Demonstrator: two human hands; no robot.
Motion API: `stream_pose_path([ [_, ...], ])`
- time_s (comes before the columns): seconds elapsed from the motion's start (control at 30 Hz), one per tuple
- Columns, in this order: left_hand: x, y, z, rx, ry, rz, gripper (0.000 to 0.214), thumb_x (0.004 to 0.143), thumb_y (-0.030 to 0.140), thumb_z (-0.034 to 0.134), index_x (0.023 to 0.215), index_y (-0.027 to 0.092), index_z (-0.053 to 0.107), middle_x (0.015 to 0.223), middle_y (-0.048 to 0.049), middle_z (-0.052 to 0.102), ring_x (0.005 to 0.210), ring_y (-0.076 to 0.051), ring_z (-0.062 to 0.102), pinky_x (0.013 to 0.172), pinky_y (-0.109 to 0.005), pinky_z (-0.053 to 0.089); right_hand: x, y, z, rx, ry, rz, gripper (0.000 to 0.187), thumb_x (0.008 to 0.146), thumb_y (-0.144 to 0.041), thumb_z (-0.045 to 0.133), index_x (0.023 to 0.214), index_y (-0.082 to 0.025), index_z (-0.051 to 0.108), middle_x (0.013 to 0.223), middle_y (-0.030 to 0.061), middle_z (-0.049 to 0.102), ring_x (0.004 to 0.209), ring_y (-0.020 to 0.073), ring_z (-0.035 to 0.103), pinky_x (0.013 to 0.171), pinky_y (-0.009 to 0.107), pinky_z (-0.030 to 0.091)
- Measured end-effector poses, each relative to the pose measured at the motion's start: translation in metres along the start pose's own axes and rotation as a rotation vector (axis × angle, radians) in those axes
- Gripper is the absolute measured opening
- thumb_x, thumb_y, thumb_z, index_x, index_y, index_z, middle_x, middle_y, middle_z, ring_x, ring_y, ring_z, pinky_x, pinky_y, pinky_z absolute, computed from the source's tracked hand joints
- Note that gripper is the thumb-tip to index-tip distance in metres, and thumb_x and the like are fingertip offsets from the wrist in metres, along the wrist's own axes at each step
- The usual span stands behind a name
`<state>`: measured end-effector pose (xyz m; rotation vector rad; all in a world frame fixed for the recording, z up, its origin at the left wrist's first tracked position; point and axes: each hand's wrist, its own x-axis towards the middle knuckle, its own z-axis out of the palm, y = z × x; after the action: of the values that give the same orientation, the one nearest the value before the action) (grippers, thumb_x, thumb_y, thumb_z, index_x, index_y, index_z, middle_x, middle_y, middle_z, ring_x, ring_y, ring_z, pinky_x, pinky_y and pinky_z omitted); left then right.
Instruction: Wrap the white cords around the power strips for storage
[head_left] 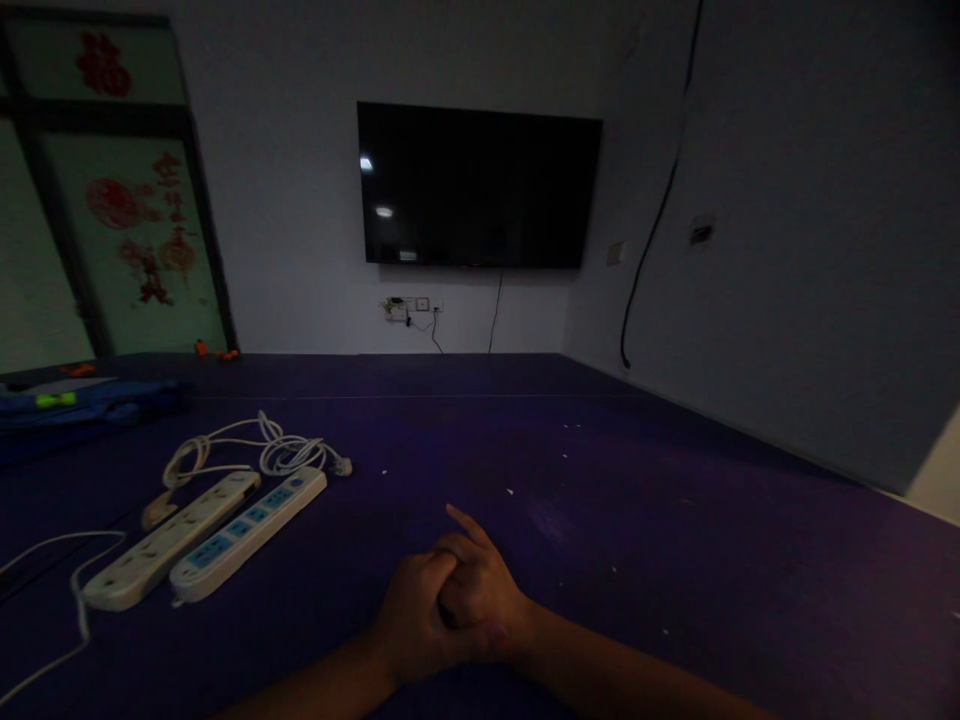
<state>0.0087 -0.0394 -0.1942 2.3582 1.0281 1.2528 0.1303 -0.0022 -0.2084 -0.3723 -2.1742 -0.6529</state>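
Our left hand (pixel 412 612) and right hand (pixel 484 588) are clasped, fingers clenched but for one — a pause, we judge, any reach calling for unclasping first — with the blue-socketed strip (pixel 251 532), then the plain white strip (pixel 174 540), at ten o'clock, the television (pixel 480 190) beyond at twelve.

Looks most like a room in a home, though not certain enough to rule out a small office. Furnished with a large television (pixel 480 190) on a plain wall (pixel 292 200), with sockets (pixel 422 304) just beneath; decorated with red decorations (pixel 112 203) on a glazed door (pixel 112 320). Also showing two household power strips (pixel 251 532) lying on a broad purple surface (pixel 600 470).
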Motion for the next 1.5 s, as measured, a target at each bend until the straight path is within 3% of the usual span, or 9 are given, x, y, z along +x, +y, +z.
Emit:
stream_pose_path([
  [0.33,0.001,0.001,-0.001,0.044,0.034,0.013,0.054,0.062,0.071,0.056,0.066,0.017,0.053,0.059,-0.0045,0.062,0.051,-0.018,0.057,0.047,-0.026,0.036,-0.001,0.001,0.002,0.007,0.021,-0.013,0.026,0.08,-0.022,0.049,0.055,-0.021,0.055,0.052,-0.0032,0.056,0.066,0.0138,0.054,0.108,0.046,0.022],
  [0.6,0.001,0.0,0.0,0.042,0.04,0.016,0.058,0.063,0.075,0.05,0.064,0.018,0.052,0.057,-0.0045,0.061,0.049,-0.017,0.056,0.044,-0.026,0.035,-0.004,0.002,0.005,0.003,-0.046,-0.028,0.025,0.081,-0.021,0.049,0.057,-0.021,0.058,0.055,-0.0021,0.057,0.07,0.0155,0.054,0.107,0.048,0.023],
  [0.8,0.003,0.001,-0.001,0.042,0.018,0.002,0.056,0.062,0.074,0.053,0.064,0.017,0.053,0.056,-0.0036,0.06,0.049,-0.016,0.056,0.045,-0.025,0.035,-0.006,0.002,0.005,0.016,-0.107,-0.01,0.022,0.078,-0.023,0.052,0.057,-0.022,0.058,0.055,-0.0017,0.058,0.071,0.0163,0.055,0.105,0.048,0.026],
  [1.0,0.002,0.004,-0.002,0.023,0.014,-0.011,0.057,0.062,0.073,0.053,0.066,0.017,0.054,0.058,-0.0041,0.061,0.05,-0.016,0.057,0.045,-0.025,0.036,-0.007,0.001,0.006,0.015,-0.078,-0.009,0.018,0.076,-0.024,0.054,0.06,-0.021,0.06,0.055,-0.0004,0.058,0.072,0.0172,0.056,0.101,0.045,0.033],
  [1.1,0.002,0.004,-0.002,0.028,0.024,-0.014,0.055,0.062,0.073,0.054,0.063,0.018,0.052,0.058,-0.0038,0.061,0.051,-0.017,0.057,0.046,-0.025,0.036,-0.01,0.0,0.01,0.016,-0.118,0.007,0.017,0.077,-0.025,0.054,0.062,-0.021,0.061,0.057,0.0007,0.06,0.07,0.0172,0.056,0.094,0.042,0.04],
  [1.2,0.0,0.001,-0.002,0.015,0.004,-0.034,0.055,0.06,0.072,0.056,0.065,0.017,0.053,0.058,-0.0041,0.062,0.052,-0.017,0.058,0.047,-0.025,0.037,-0.013,0.0,0.012,0.008,-0.174,0.015,0.02,0.077,-0.027,0.055,0.058,-0.02,0.058,0.056,0.0021,0.059,0.063,0.0167,0.054,0.072,0.034,0.049],
  [1.3,-0.001,-0.002,0.0,0.024,-0.008,-0.055,0.055,0.059,0.072,0.057,0.066,0.017,0.053,0.059,-0.005,0.062,0.053,-0.018,0.058,0.048,-0.026,0.038,-0.013,0.001,0.011,0.028,-0.185,0.025,0.022,0.076,-0.026,0.055,0.055,-0.019,0.055,0.053,0.0016,0.057,0.058,0.0158,0.052,0.053,0.028,0.045],
  [1.5,0.0,0.0,0.0,0.039,-0.002,-0.06,0.055,0.059,0.073,0.055,0.062,0.018,0.051,0.057,-0.0047,0.061,0.05,-0.017,0.056,0.045,-0.026,0.036,-0.008,0.001,0.007,0.045,-0.184,-0.001,0.022,0.076,-0.025,0.056,0.056,-0.018,0.054,0.051,0.0002,0.055,0.055,0.0144,0.051,0.047,0.025,0.041],
])
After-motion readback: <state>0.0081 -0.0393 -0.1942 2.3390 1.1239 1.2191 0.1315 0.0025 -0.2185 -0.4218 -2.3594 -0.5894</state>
